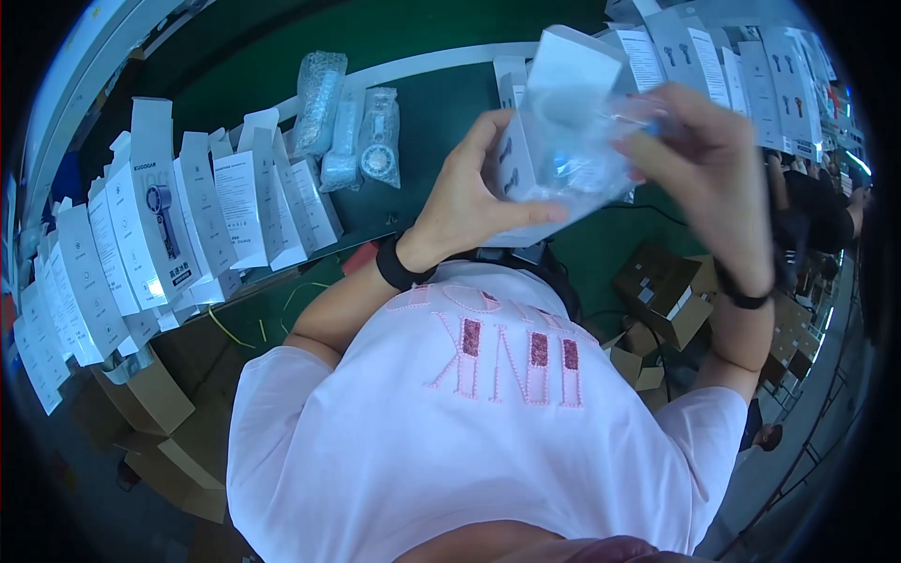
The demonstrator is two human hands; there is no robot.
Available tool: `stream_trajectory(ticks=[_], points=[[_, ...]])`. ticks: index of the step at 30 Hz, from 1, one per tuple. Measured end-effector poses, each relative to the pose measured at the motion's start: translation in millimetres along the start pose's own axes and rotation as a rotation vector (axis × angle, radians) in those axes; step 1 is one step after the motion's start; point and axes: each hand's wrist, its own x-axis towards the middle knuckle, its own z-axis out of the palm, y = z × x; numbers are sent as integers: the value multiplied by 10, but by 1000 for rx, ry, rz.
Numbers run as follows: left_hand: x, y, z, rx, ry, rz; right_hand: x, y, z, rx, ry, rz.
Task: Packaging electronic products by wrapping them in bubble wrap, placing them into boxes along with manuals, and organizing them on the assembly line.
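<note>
My left hand (466,199) is wrapped round a white printed carton (572,64), thumb across its near side, with the top flap standing up. At the carton's right, my right hand (715,178) pinches a clear plastic bag (591,164) that overlaps the carton's front. The right fingers are blurred by motion. Something pale and bluish shows through the bag, but its kind cannot be made out. Beyond my left hand, handheld fans in bubble-wrap bags (380,141) lie on the green table (427,94).
Several white cartons (150,216) stand in a row along the table's left, many with flaps up. More white cartons (741,84) stand at the far right. Brown cardboard boxes (662,291) sit on the floor at right, others (160,403) at lower left. Another person (817,206) is at the right.
</note>
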Motion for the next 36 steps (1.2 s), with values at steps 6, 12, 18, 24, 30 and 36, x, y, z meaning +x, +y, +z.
stream_trajectory(ticks=[6,12,18,24,30,36], points=[[-99,80,135,-251,-108,-194,57,130,189,-346,-288,-128],[-246,100,127,-172,-82,-244,62,-61,-55,74,-579,268],[-257,9,260,-75,-132,-136,24,87,32,-137,-920,215],[-129,8,167,-147,-37,-136,-1,-202,-64,95,-478,305],[-236,44,304,66,-209,-92,-75,232,259,-267,-1307,354],[-179,23,75,-53,-23,-174,-251,-388,143,-293,-393,137]])
